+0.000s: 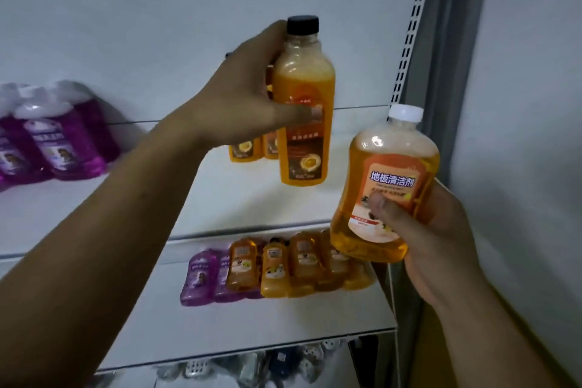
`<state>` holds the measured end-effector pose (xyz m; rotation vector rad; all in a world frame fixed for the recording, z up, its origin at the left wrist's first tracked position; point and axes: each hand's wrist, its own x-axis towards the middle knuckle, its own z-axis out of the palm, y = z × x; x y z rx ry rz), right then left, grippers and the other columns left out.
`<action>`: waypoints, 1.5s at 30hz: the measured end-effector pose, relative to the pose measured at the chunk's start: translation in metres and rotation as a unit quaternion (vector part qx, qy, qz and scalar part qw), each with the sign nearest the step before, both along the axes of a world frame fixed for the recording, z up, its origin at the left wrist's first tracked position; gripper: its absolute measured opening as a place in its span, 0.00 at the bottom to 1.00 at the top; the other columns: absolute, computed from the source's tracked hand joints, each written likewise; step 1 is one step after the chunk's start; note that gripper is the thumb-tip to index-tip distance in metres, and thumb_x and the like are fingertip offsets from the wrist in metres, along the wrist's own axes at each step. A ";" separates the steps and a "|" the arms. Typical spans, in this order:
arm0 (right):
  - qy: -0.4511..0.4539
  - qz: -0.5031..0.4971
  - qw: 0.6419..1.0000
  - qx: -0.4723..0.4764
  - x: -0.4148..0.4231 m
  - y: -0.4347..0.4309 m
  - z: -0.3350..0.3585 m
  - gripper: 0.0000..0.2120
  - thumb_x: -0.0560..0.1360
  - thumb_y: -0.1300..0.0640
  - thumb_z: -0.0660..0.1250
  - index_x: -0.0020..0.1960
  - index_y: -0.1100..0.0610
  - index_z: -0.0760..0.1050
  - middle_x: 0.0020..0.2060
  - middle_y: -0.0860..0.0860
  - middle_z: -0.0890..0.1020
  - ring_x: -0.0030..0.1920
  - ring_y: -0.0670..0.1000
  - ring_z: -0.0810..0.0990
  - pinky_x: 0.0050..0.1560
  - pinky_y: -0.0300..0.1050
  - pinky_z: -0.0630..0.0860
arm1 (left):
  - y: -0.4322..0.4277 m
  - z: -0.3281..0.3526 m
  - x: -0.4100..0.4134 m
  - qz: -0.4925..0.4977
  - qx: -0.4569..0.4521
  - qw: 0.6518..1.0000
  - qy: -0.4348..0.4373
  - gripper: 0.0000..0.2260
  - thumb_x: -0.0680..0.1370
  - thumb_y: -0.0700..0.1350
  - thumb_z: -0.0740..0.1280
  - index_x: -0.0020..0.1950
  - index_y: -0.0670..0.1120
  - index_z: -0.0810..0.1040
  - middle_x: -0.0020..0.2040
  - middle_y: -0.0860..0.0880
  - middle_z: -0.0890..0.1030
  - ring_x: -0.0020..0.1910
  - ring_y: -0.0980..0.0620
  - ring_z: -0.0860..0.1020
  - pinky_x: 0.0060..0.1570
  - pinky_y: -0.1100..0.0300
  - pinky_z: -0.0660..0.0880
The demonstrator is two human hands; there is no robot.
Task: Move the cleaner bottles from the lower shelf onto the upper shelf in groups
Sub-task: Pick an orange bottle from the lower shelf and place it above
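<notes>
Head view: white upper shelf (239,205) sits above the lower shelf (189,334); both are flat and smooth.
Left hand (242,104): curls round the tall bottle (302,123), held up over the upper shelf.
Right hand (441,249): grips the round bottle (387,192), nearer, on the right.
Bottles: slick clear plastic, orange liquid, paper labels.
Do it well: stand the tall bottle straight beside the orange group (244,151), away from the purple ones (63,148).
Lower row (274,268): more bottles wait.

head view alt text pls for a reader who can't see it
A person's left hand holds a black-capped orange bottle over the upper shelf, while the right hand grips a white-capped orange bottle. Purple bottles stand on that shelf at left; a row of orange and purple bottles sits on the lower shelf.
</notes>
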<state>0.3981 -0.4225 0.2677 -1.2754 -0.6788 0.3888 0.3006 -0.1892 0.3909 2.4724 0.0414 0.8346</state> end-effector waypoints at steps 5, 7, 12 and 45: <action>0.007 -0.009 0.999 0.030 0.015 0.023 0.015 0.33 0.51 0.30 0.83 0.54 0.39 0.85 0.55 0.50 0.88 0.56 0.54 0.88 0.62 0.64 0.80 | 0.015 0.004 0.047 0.019 0.048 0.999 -0.007 0.35 0.69 0.54 0.82 0.72 0.53 0.70 0.61 0.56 0.79 0.57 0.61 0.80 0.51 0.68 0.78; 0.011 -0.014 0.999 0.033 0.019 0.030 0.017 0.33 0.50 0.29 0.83 0.52 0.38 0.86 0.54 0.49 0.88 0.56 0.53 0.88 0.62 0.64 0.80 | 0.022 0.002 0.064 0.028 0.072 0.997 0.007 0.36 0.69 0.54 0.82 0.72 0.54 0.69 0.58 0.54 0.79 0.54 0.57 0.80 0.50 0.61 0.79; 0.003 -0.025 1.000 0.013 0.027 0.043 0.012 0.34 0.50 0.26 0.82 0.54 0.35 0.84 0.55 0.48 0.88 0.57 0.53 0.87 0.63 0.67 0.80 | 0.043 -0.003 0.098 0.051 0.118 0.991 0.026 0.37 0.69 0.53 0.82 0.72 0.54 0.66 0.56 0.54 0.78 0.52 0.52 0.79 0.52 0.52 0.79; -0.015 -0.044 0.998 -0.042 0.017 0.035 -0.006 0.37 0.50 0.23 0.79 0.56 0.34 0.82 0.56 0.45 0.88 0.58 0.52 0.86 0.63 0.66 0.80 | 0.050 -0.037 0.072 0.246 0.267 0.931 -0.030 0.37 0.72 0.67 0.72 0.78 0.55 0.68 0.75 0.49 0.71 0.77 0.43 0.66 0.77 0.42 0.60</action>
